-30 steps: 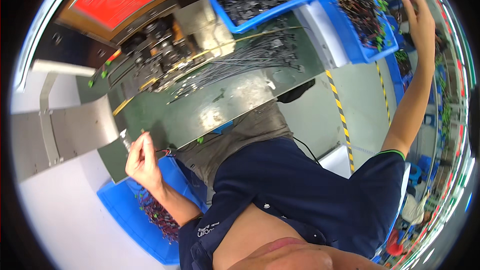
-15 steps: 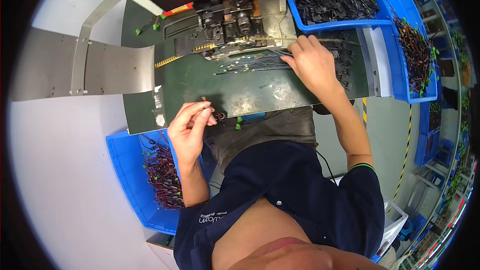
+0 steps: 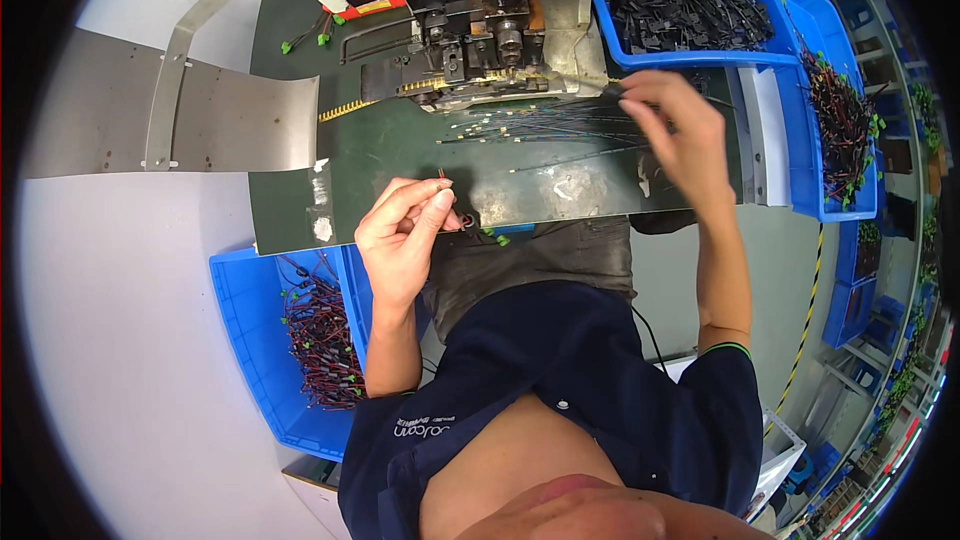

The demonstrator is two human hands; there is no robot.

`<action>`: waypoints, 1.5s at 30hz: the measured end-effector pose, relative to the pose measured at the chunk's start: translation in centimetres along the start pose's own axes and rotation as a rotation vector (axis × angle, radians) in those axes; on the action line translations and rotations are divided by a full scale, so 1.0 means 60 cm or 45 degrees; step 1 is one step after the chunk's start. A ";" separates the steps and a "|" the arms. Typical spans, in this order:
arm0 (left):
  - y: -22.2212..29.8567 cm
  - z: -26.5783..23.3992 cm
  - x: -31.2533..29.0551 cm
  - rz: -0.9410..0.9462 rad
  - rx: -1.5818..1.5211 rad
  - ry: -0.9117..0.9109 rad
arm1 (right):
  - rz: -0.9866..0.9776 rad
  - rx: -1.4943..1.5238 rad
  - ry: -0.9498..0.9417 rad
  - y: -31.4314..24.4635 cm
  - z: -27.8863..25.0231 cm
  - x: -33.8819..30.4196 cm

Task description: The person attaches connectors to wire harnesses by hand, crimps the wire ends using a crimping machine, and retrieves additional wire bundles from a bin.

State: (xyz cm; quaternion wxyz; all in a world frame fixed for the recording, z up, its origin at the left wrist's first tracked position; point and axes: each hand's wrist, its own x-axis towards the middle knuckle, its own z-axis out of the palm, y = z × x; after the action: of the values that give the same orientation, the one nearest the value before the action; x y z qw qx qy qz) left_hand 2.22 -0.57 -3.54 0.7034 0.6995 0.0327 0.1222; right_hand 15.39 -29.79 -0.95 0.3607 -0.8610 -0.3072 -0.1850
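My left hand point(image 3: 405, 235) is closed in a pinch over the table's near edge, holding a wire lead point(image 3: 441, 174) whose thin reddish tip sticks up past the fingertips. Beneath these fingers, a green connector point(image 3: 497, 237) shows just off the edge, above my lap. Slightly blurred, my right hand point(image 3: 685, 135) is raised at the right of the press, its fingers pinched around a black wire point(image 3: 612, 92); little of that wire is visible. Between the hands, loose black wires point(image 3: 530, 125) with small pale tips lie on the green table point(image 3: 385, 155).
A metal crimping press point(image 3: 490, 40) stands at the back, fed by a yellow terminal strip point(image 3: 345, 112). Blue bins of black wires point(image 3: 690, 15) and red-black harnesses point(image 3: 835, 105) stand right. Another blue bin point(image 3: 245, 310) is at lower left, and a curved metal sheet point(image 3: 240, 125) at far left.
My right hand has lifted off the wire pile and moved right with a black wire. My left hand has shifted slightly right and up, still pinching its lead. The view has moved a little.
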 end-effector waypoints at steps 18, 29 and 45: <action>-0.009 -0.009 -0.003 -0.008 -0.013 0.039 | 0.652 0.518 -0.132 0.005 -0.048 0.027; -0.018 -0.015 -0.004 0.003 -0.056 0.034 | 0.142 0.665 0.050 0.006 -0.024 0.028; -0.023 -0.018 -0.007 -0.061 -0.124 0.155 | 0.469 0.796 -0.236 -0.134 0.010 -0.024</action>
State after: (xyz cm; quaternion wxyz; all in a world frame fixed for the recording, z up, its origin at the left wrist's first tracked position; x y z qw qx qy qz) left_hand 1.76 0.42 -5.01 0.7359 0.6548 0.0864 0.1491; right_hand 9.04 -25.50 1.96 0.6041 -0.7632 -0.2202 0.0644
